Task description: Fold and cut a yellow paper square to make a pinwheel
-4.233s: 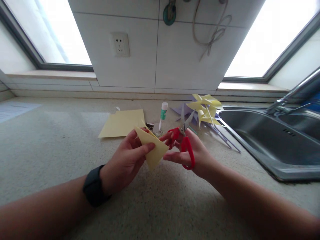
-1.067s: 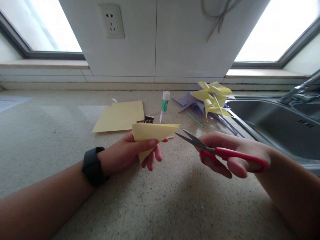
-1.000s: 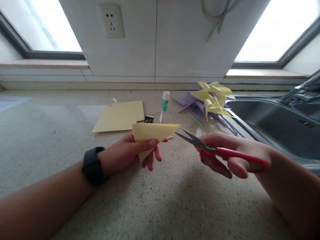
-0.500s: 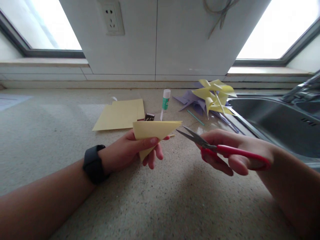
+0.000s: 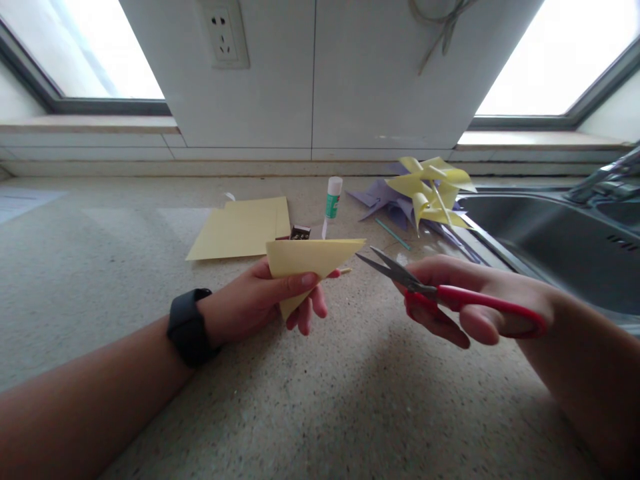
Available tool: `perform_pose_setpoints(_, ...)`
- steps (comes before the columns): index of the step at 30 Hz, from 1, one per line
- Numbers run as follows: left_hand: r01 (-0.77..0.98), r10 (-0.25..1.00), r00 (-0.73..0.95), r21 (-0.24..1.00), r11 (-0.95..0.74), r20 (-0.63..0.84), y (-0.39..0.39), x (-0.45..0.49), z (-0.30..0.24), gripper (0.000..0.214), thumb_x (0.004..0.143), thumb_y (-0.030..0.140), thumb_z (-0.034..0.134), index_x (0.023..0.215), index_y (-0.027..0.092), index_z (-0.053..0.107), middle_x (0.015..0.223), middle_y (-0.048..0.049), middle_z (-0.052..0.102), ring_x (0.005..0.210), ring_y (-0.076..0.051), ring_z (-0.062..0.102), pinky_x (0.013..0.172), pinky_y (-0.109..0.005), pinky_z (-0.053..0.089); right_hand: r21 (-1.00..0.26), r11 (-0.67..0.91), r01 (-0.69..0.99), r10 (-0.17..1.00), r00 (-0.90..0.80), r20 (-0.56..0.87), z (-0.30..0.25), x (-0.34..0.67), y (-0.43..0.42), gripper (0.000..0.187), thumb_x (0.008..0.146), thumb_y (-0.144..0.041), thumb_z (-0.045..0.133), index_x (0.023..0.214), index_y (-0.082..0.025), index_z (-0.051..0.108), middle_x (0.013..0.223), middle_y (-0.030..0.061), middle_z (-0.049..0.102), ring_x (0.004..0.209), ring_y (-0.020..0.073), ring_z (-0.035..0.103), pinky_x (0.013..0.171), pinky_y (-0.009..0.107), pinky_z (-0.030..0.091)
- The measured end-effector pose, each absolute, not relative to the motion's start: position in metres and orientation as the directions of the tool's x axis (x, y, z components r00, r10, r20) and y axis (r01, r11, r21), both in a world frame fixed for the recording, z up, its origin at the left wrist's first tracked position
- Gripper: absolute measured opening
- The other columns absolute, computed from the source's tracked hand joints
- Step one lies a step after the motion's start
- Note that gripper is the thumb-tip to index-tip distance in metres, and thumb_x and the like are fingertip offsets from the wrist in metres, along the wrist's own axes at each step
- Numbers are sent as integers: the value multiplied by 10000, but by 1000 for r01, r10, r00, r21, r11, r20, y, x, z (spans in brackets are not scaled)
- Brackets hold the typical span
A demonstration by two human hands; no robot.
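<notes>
Pinched in my left hand (image 5: 273,293) is a yellow sheet of paper folded into a triangle (image 5: 305,257), its long edge on top and one corner pointing right. My right hand (image 5: 455,300) grips red-handled scissors (image 5: 425,288), with thumb and fingers through the loops. The blades are spread apart, their tips just right of the paper's right corner and not touching it. Behind the folded paper stands a glue stick (image 5: 333,198) with a white cap and green label. A small open box (image 5: 301,233) of tiny dark pieces is partly hidden by the paper.
Flat yellow sheets (image 5: 240,230) lie behind my left hand. A yellow pinwheel (image 5: 435,190) rests over a purple one (image 5: 380,197) at the back right, near a thin green stick (image 5: 393,233). A metal sink (image 5: 540,247) is at the right.
My right hand and the scissors have shifted very slightly to the right. The folded paper stays in my left hand, almost unmoved.
</notes>
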State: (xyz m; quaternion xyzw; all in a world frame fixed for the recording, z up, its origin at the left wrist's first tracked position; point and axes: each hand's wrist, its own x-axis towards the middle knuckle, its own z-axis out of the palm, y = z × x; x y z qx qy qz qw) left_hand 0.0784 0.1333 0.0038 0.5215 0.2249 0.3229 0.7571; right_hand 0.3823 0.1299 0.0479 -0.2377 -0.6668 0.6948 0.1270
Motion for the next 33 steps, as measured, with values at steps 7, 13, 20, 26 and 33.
perform_pose_setpoints(7, -239, 732, 681, 944, 226, -3, 132, 80, 6, 281, 938, 358, 677, 1113, 141, 711, 784, -59, 716, 557, -123, 667, 482, -189, 494, -991, -83, 107, 521, -843, -134, 46, 382, 127, 580, 699, -679, 797, 813, -146, 598, 637, -34, 571, 479, 53, 449, 414, 160, 318)
perform_pose_setpoints(13, -171, 721, 692, 967, 187, -17, 132, 79, 6, 275, 947, 349, 663, 1142, 159, 700, 794, -50, 711, 550, -89, 599, 486, -177, 458, -997, -54, 62, 500, -862, -81, 46, 385, 129, 524, 763, -626, 782, 851, -140, 607, 660, -31, 578, 485, 46, 460, 424, 152, 330)
perform_pose_setpoints(20, -9, 777, 629, 1000, 12, -4, 132, 77, 4, 293, 964, 404, 615, 1029, 133, 708, 716, -36, 655, 484, -62, 389, 404, -186, 274, -986, -96, 134, 374, -914, -160, 53, 395, 136, 457, 812, -561, 774, 840, -141, 593, 665, -38, 549, 476, 38, 432, 401, 147, 337)
perform_pose_setpoints(26, 22, 740, 668, 991, -132, 84, 127, 78, 3, 304, 1009, 432, 525, 1100, 196, 695, 796, -21, 645, 517, -76, 373, 434, -203, 296, -970, -99, 223, 342, -908, -244, 62, 408, 142, 474, 818, -572, 761, 847, -135, 580, 689, -35, 560, 526, 40, 473, 441, 135, 382)
perform_pose_setpoints(33, 148, 642, 750, 905, -398, 160, 125, 76, 10, 307, 1039, 339, 476, 1220, 239, 703, 796, -13, 673, 552, -97, 453, 531, -220, 401, -943, -59, 328, 339, -882, -328, 67, 416, 142, 535, 739, -591, 812, 786, -125, 553, 637, -53, 511, 498, 34, 482, 416, 129, 357)
